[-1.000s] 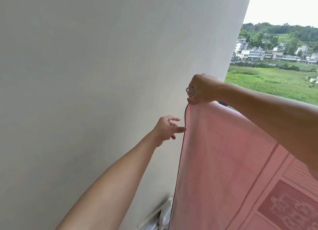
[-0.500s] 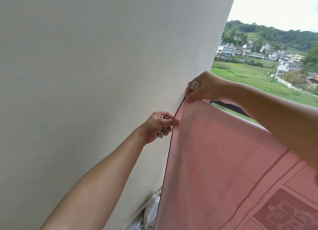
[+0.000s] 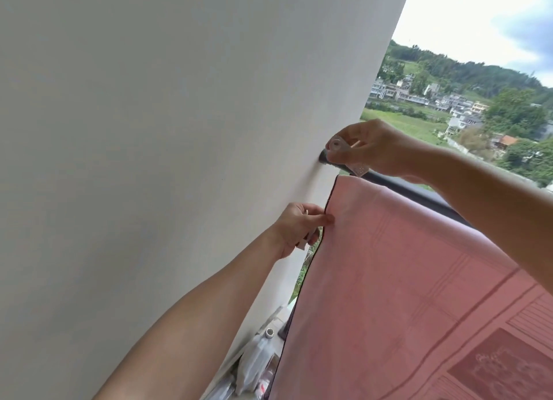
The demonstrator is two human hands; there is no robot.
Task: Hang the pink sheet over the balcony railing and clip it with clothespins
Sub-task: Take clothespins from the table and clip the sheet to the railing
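The pink sheet [image 3: 404, 280] hangs over the dark balcony railing [image 3: 419, 194], its dark-trimmed left edge next to the white wall. My left hand [image 3: 299, 229] pinches that left edge a little below the rail; a pale clothespin seems to sit under its fingers, mostly hidden. My right hand [image 3: 377, 148] is above the rail's wall end and grips a translucent white clothespin [image 3: 347, 157], which sits just above the sheet's top corner, close to the rail.
A white wall [image 3: 179, 160] fills the left side and meets the railing's end. Plastic bottles and bags [image 3: 257, 363] lie on the floor by the wall's foot. Beyond the rail are fields, houses and wooded hills.
My right hand has let go of the sheet's top corner and now holds the clothespin above the rail. My left hand has closed onto the sheet's edge. The bare rail end now shows.
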